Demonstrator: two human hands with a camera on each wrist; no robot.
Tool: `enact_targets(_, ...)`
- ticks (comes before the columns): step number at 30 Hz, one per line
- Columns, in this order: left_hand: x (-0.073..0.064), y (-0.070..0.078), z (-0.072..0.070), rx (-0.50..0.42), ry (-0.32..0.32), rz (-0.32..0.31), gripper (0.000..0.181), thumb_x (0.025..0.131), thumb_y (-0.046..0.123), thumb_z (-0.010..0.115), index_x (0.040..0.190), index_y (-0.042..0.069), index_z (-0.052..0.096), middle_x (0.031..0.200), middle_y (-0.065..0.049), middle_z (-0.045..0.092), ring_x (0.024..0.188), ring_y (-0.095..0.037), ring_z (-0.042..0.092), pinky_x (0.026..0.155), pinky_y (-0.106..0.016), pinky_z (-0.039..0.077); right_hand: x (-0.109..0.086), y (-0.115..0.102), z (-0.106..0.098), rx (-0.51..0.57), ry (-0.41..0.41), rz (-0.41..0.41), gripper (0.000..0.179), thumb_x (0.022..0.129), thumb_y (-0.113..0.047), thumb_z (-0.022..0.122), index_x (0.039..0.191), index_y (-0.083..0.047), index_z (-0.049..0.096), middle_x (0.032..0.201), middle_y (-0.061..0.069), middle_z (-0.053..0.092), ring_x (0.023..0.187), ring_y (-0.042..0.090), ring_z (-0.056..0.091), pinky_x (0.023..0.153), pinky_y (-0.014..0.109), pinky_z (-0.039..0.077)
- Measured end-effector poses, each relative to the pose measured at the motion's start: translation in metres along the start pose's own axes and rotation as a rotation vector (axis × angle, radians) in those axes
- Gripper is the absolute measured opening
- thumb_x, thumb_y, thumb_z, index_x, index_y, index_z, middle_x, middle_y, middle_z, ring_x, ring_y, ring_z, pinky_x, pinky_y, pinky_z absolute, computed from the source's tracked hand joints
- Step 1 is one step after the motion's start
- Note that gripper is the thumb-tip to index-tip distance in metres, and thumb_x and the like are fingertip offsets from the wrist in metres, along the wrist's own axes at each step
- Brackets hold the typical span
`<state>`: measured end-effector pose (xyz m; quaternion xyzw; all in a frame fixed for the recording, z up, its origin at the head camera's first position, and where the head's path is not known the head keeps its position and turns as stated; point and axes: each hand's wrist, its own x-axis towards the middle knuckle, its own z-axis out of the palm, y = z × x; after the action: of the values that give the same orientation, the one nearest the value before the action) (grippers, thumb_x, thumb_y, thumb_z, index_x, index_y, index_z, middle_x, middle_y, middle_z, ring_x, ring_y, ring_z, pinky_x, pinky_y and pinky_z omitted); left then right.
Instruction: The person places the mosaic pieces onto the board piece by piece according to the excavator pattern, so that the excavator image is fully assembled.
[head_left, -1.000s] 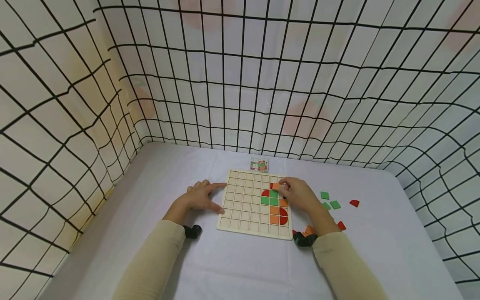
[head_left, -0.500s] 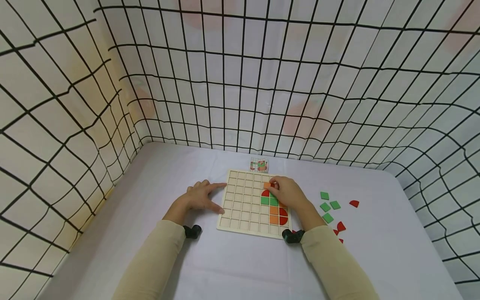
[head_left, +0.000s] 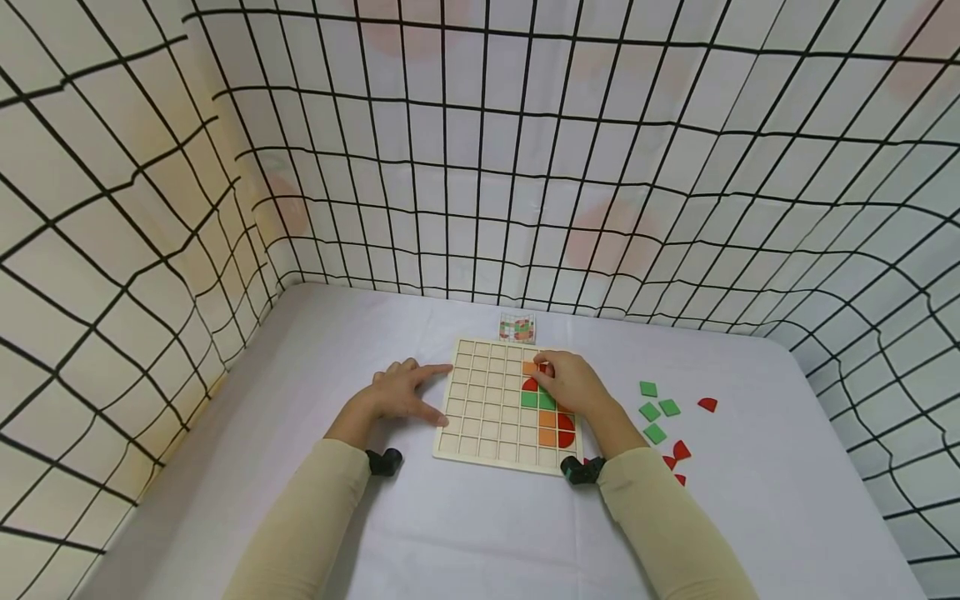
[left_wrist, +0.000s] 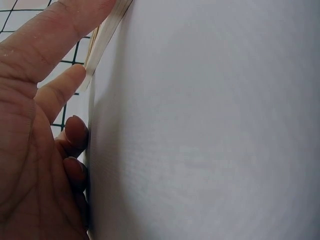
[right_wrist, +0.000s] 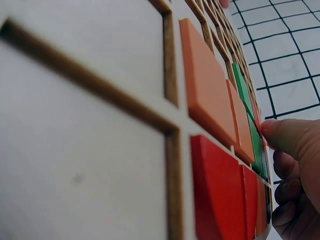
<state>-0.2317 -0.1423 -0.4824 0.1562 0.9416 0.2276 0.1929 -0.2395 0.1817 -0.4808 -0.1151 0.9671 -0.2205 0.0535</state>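
A wooden grid board (head_left: 481, 404) lies on the table with coloured tiles in its right-hand cells. My left hand (head_left: 397, 393) rests at its left edge, thumb and index finger spread against the rim; in the left wrist view the index finger (left_wrist: 62, 92) meets the board's side. Over the upper right part, my right hand (head_left: 577, 382) pinches an orange square tile (head_left: 529, 367) at its right edge, with the tile at a cell in the upper rows. Red and green tiles (head_left: 529, 399) sit just below. The right hand hides some tiles; its thumb (right_wrist: 287, 134) shows in the right wrist view.
A small pattern card (head_left: 517, 327) lies behind the board. Right of it are loose green square tiles (head_left: 649, 412) and red quarter-round tiles (head_left: 681, 450), some partly behind the right sleeve. Black wire mesh (head_left: 465, 150) surrounds the table's back and sides.
The right hand has moved left with the orange tile, past the red tile, then settled lower into a cell. The left hand has stayed in place.
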Motion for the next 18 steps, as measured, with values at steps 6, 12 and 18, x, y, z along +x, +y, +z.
enact_targets(6, -0.001, 0.0, -0.001, 0.0, -0.001, -0.001, 0.099, 0.068, 0.061, 0.087, 0.154, 0.042, 0.043, 0.117, -0.001, 0.052, 0.098, -0.019, 0.043, 0.083, -0.038, 0.029, 0.0, 0.001, 0.0, -0.004, 0.0, -0.001, 0.037, 0.102, -0.031, 0.062, 0.132, -0.009, 0.066, 0.123, 0.013, 0.07, 0.115, 0.029, 0.062, 0.105, 0.051, 0.048)
enact_targets(12, -0.002, 0.001, -0.001, -0.004, 0.002, -0.002, 0.099, 0.067, 0.061, 0.087, 0.154, 0.042, 0.043, 0.118, -0.001, 0.052, 0.099, -0.019, 0.043, 0.083, -0.038, 0.029, -0.005, 0.007, -0.006, 0.029, -0.001, 0.022, 0.037, 0.101, -0.033, 0.064, 0.132, -0.012, 0.066, 0.089, 0.006, 0.063, 0.081, 0.021, 0.056, 0.078, 0.04, 0.047)
enact_targets(18, -0.002, 0.002, -0.002, -0.002, 0.006, -0.001, 0.099, 0.067, 0.06, 0.087, 0.154, 0.042, 0.043, 0.117, -0.001, 0.052, 0.098, -0.019, 0.043, 0.084, -0.038, 0.03, -0.016, 0.02, -0.016, 0.039, 0.001, 0.091, 0.038, 0.102, -0.034, 0.062, 0.134, -0.014, 0.064, 0.085, 0.002, 0.058, 0.074, 0.018, 0.051, 0.069, 0.034, 0.041)
